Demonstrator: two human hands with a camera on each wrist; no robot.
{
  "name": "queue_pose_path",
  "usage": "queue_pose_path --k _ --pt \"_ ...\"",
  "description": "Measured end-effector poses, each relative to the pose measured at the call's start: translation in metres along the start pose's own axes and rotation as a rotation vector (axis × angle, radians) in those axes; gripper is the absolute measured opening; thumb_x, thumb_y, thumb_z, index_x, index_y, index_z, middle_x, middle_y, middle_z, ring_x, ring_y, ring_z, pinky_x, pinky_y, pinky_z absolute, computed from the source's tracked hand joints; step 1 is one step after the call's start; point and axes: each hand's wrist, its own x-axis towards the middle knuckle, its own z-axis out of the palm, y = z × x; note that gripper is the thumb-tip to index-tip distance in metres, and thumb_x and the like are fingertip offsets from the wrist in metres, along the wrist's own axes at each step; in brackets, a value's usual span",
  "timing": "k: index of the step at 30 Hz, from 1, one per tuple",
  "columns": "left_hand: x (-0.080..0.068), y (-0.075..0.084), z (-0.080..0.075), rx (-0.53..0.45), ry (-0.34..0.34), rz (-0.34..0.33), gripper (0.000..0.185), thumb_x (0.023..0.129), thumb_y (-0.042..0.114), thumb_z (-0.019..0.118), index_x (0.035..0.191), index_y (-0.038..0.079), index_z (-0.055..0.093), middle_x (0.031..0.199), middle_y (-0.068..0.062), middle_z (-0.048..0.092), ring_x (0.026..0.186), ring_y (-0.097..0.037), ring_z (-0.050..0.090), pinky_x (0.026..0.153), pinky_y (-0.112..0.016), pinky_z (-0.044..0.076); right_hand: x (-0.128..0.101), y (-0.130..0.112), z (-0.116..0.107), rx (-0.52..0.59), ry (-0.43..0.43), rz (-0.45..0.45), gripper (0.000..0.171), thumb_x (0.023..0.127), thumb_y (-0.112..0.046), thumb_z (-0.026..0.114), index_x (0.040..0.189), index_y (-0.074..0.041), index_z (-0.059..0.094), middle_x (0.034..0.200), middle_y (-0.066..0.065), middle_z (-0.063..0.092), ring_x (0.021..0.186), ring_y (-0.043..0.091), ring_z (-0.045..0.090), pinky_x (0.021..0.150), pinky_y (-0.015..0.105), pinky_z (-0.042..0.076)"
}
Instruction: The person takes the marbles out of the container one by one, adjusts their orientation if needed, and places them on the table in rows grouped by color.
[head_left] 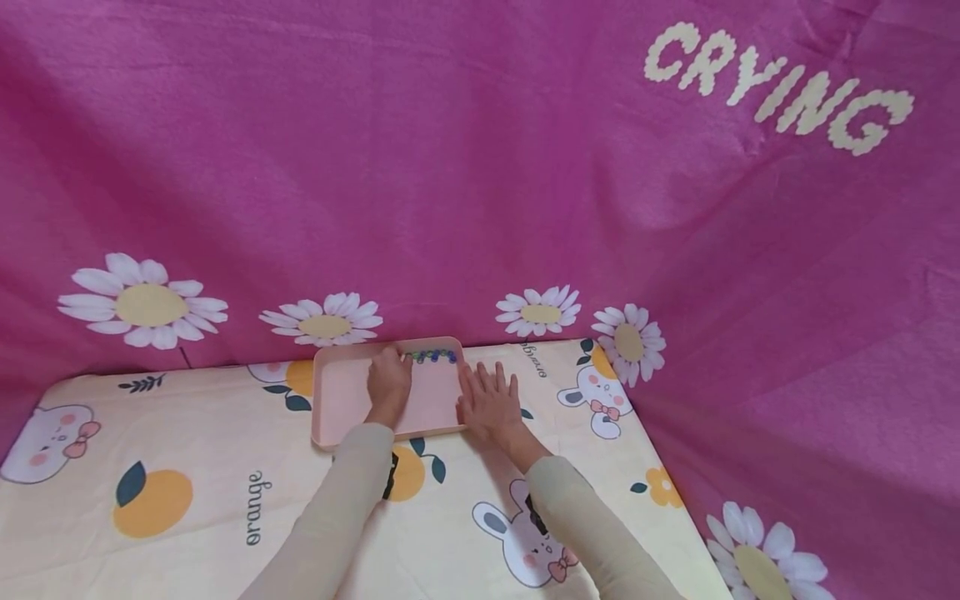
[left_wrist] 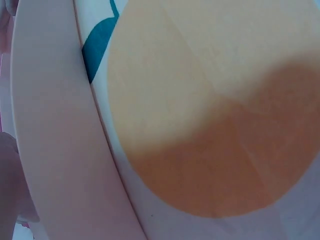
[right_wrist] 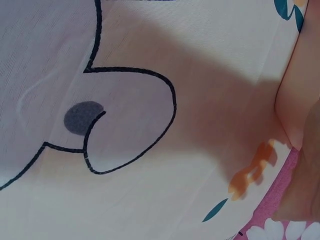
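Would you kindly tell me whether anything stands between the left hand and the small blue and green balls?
Nothing visible does: the left hand is over the pink tray, beside the left end of the small balls; contact is unclear. The right hand, at the tray's right side, is clear of them.

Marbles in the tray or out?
In. The visible blue and green marbles lie inside the tray, along its far wall near the right corner. Cannot tell whether the left hand holds any; its grasp is hidden.
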Motion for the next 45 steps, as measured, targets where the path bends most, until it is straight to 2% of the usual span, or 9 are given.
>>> queue_pose_path --k 4,13,21,26,29,33,38,41,45 --pt "-0.002 -0.001 -0.002 0.032 -0.003 0.000 0.016 0.099 0.016 0.064 0.107 0.002 0.065 0.105 -0.019 0.070 0.094 -0.038 0.068 0.079 -0.049 0.055 -0.001 -0.002 0.000 -0.008 -0.011 0.000 0.064 0.105 -0.046 0.028 0.162 -0.024 0.008 0.165 0.007 0.018 0.149 0.042 0.011 0.115 0.062 0.014" --pt "-0.006 -0.001 -0.004 0.087 0.000 -0.019 0.014 0.100 0.013 0.061 0.105 0.001 0.064 0.101 -0.020 0.070 0.093 -0.037 0.069 0.076 -0.048 0.057 -0.005 -0.007 -0.001 0.015 0.005 -0.009 0.064 0.105 -0.046 0.032 0.161 -0.023 0.012 0.164 0.008 0.021 0.148 0.043 0.012 0.115 0.063 0.015" --pt "-0.006 -0.005 -0.008 0.226 0.047 -0.015 0.018 0.099 0.015 0.061 0.100 -0.003 0.066 0.091 -0.022 0.068 0.081 -0.039 0.068 0.065 -0.050 0.058 -0.005 -0.017 -0.002 0.046 0.010 -0.023 0.064 0.105 -0.044 0.032 0.162 -0.024 0.010 0.164 0.007 0.020 0.148 0.043 0.011 0.115 0.062 0.014" --pt "-0.006 -0.009 -0.012 0.265 0.048 -0.012 0.020 0.100 0.015 0.057 0.098 -0.004 0.066 0.089 -0.022 0.068 0.080 -0.039 0.069 0.063 -0.049 0.058 -0.007 -0.021 -0.003 0.025 -0.005 -0.026 0.064 0.105 -0.046 0.031 0.162 -0.025 0.010 0.164 0.007 0.019 0.148 0.042 0.012 0.116 0.061 0.015" --pt "-0.006 -0.011 -0.014 0.233 0.046 0.002 0.019 0.099 0.012 0.057 0.097 -0.004 0.066 0.092 -0.024 0.068 0.084 -0.041 0.069 0.067 -0.051 0.058 -0.007 -0.021 -0.002 0.027 -0.013 -0.027 0.065 0.105 -0.046 0.031 0.162 -0.024 0.008 0.165 0.007 0.018 0.148 0.042 0.010 0.115 0.062 0.014" --pt "-0.007 -0.013 -0.017 0.119 0.031 0.029 0.014 0.096 0.007 0.059 0.097 -0.005 0.066 0.094 -0.023 0.069 0.088 -0.039 0.069 0.074 -0.050 0.057 -0.006 -0.018 -0.001 0.032 -0.015 -0.021 0.067 0.105 -0.047 0.032 0.162 -0.024 0.006 0.165 0.008 0.017 0.148 0.043 0.009 0.115 0.063 0.013" --pt "-0.008 -0.014 -0.023 -0.019 0.028 0.051 0.010 0.093 0.005 0.061 0.092 -0.002 0.069 0.088 -0.017 0.068 0.081 -0.035 0.065 0.074 -0.047 0.054 -0.005 -0.014 -0.002 0.037 -0.021 -0.022 0.067 0.105 -0.046 0.033 0.162 -0.023 0.005 0.165 0.009 0.017 0.148 0.044 0.009 0.115 0.063 0.013" --pt "-0.011 -0.012 -0.025 -0.075 0.005 0.061 0.012 0.093 0.007 0.061 0.093 0.001 0.071 0.087 -0.013 0.068 0.080 -0.031 0.061 0.075 -0.045 0.053 -0.005 -0.010 -0.003 0.030 -0.039 -0.010 0.068 0.105 -0.046 0.033 0.162 -0.023 0.002 0.166 0.008 0.014 0.149 0.043 0.007 0.115 0.063 0.011" --pt "-0.022 -0.002 -0.028 -0.166 -0.028 0.086 0.014 0.093 0.011 0.064 0.099 0.002 0.073 0.092 -0.012 0.071 0.085 -0.028 0.064 0.080 -0.045 0.054 -0.004 -0.004 -0.007 0.009 -0.047 0.009 0.069 0.105 -0.047 0.033 0.162 -0.023 0.002 0.166 0.007 0.013 0.149 0.043 0.006 0.115 0.063 0.011"
